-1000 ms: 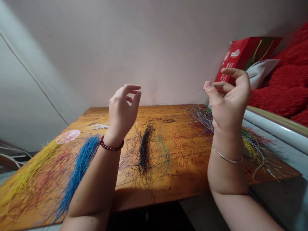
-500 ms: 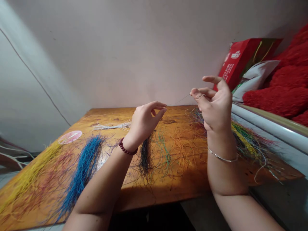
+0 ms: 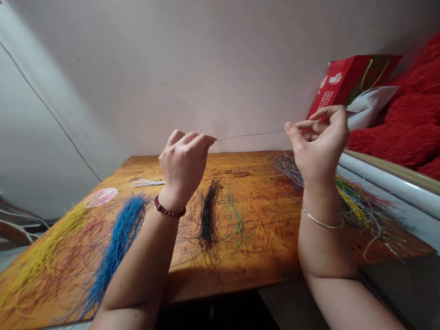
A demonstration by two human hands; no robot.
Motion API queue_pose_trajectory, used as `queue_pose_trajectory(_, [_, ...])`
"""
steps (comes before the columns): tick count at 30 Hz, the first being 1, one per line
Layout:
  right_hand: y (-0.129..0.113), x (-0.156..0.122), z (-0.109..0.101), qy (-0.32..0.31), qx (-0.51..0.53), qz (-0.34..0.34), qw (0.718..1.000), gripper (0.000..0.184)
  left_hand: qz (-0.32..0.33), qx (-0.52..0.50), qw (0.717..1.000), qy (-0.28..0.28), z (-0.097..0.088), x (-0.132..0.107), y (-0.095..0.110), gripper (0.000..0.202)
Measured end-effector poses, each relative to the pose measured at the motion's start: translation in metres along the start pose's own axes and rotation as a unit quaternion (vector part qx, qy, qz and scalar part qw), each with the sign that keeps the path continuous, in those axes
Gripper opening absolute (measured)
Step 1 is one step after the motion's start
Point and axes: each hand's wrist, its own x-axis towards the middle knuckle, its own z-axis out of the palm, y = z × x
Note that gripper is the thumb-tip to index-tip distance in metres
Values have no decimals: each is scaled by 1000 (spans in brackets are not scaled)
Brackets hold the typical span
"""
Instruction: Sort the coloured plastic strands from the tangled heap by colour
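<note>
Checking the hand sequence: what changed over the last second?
The left hand swung right toward the right hand, took hold of the free end of a thin strand, then pulled back left, so the strand now stretches between the two hands. The right hand kept its pinch. The coloured strand piles on the wooden table and the red bag stayed as they were.

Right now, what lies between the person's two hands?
A single thin strand stretches across the gap, from the left hand to the right hand, as the head view shows.
</note>
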Motion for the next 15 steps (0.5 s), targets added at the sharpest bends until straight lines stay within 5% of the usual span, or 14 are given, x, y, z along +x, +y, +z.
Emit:
queue_pose_trajectory(7, [8,5,-8,-11,47,20,999,47,-82,-160,984,2,-5,5,-3,17])
queue_pose_trajectory(12, [-1,2,-2,22,4,-13,1000,42,-156,-265,951,17,-5,9,-7,21])
queue_pose_trajectory(15, [-7,-1,1,18,6,-18,1000,38,-223,-356,908,-3,-5,12,-15,22])
